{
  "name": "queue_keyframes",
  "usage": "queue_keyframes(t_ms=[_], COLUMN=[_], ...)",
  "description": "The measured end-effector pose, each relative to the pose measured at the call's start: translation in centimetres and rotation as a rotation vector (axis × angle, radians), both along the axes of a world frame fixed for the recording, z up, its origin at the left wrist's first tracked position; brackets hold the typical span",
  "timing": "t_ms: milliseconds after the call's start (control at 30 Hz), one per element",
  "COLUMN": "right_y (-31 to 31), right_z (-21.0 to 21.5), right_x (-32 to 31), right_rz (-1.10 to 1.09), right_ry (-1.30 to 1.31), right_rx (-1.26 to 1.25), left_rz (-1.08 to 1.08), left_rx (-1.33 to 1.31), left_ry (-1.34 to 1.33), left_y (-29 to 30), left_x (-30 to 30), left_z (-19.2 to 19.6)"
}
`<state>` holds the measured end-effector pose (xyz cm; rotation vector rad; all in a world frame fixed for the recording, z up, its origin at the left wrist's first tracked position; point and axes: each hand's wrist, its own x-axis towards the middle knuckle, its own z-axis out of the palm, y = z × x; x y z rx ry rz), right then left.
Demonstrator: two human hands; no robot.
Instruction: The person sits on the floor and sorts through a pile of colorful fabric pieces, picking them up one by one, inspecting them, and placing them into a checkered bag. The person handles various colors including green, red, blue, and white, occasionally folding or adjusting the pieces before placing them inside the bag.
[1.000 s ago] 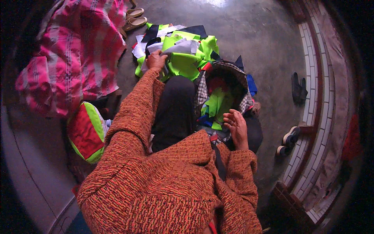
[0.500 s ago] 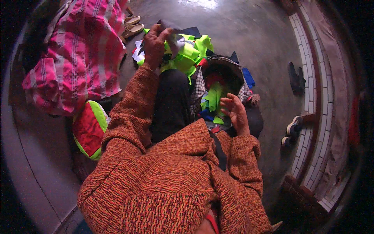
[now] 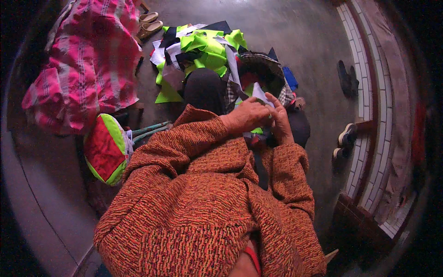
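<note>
My left hand (image 3: 249,115) and my right hand (image 3: 280,123) meet over my lap, fingers closed on a pale white-grey cloth scrap (image 3: 262,94). Its pointed end sticks up between them; the rest is hidden by my fingers. Just beyond is an open checked cloth bag (image 3: 288,94) with a dark inside and some neon-green cloth near its mouth. To its left, a heap of cloth scraps (image 3: 210,48) in neon yellow-green, white, grey and black lies past my knee (image 3: 205,90). A long grey strip (image 3: 233,67) hangs from the heap beside the bag.
Pink checked cloth (image 3: 87,64) drapes at the left, above a red and neon-green stuffed cloth piece (image 3: 106,150). Tan slippers (image 3: 150,27) stand behind it. Dark shoes (image 3: 347,138) and black footwear (image 3: 348,79) lie near the white-tiled step (image 3: 369,106) at right. Blue cloth (image 3: 290,78) is beside the bag.
My left hand has come back from the heap, toward me and to the right, bringing a scrap to my right hand. My right hand, loosely open before, has closed on it.
</note>
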<state>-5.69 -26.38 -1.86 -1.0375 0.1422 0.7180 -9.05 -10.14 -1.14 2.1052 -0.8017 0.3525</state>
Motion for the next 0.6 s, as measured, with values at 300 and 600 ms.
queue_keyframes(t_ms=[300,600], right_y=[-1.3,-1.5], right_z=[-1.5,1.1], right_x=[0.8,0.5], right_rz=[-0.323,-0.299], right_ry=[-0.141,0.011], right_rx=[-0.038,0.354], left_rz=[0.125,0.157], left_rx=[0.077,0.014], left_ry=[0.012,0.360], left_y=[0.2,1.1], left_x=[0.8,1.6], left_z=[-1.3,-3.0])
